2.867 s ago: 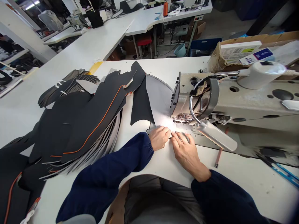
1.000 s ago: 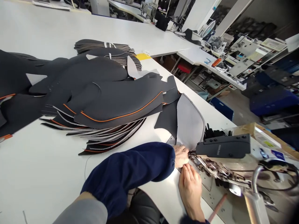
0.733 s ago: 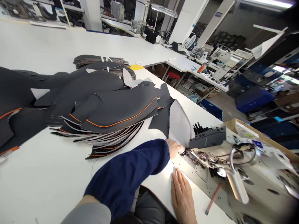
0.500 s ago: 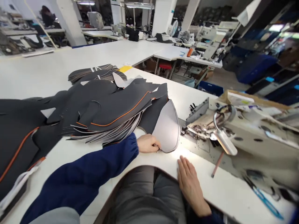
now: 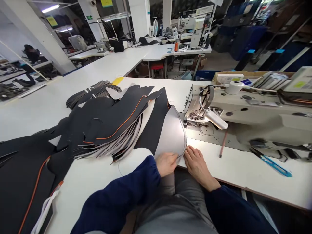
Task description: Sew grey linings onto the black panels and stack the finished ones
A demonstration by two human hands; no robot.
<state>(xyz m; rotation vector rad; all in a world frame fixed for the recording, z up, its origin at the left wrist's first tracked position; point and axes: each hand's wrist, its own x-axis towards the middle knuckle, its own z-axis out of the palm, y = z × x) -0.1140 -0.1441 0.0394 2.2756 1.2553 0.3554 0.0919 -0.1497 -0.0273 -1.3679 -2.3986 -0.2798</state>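
Note:
A dark fabric panel (image 5: pixel 152 130) lies on the table with its light grey underside (image 5: pixel 170 131) folded up at the near end. My left hand (image 5: pixel 167 163) is closed on the lower edge of that grey part. Beside it, my right hand (image 5: pixel 195 162) rests flat at the table edge, its fingers stretched out and the tips by the panel's curved rim. A stack of dark panels with orange piping (image 5: pixel 117 122) lies to the left of the panel. The sewing machine (image 5: pixel 195 118) stands just right of the panel, its lamp (image 5: pixel 216 119) lit.
A blue cutter (image 5: pixel 275 165) and a reddish stick (image 5: pixel 223 144) lie on the right of the machine table. More dark pieces (image 5: pixel 26 175) cover the table at left. A cardboard box (image 5: pixel 216 77) stands behind the machine. A person (image 5: pixel 31 53) sits far off at left.
My left hand has drawn the panel's near end toward me and to the right. My right hand has come up to the panel's edge. The view has turned to the right.

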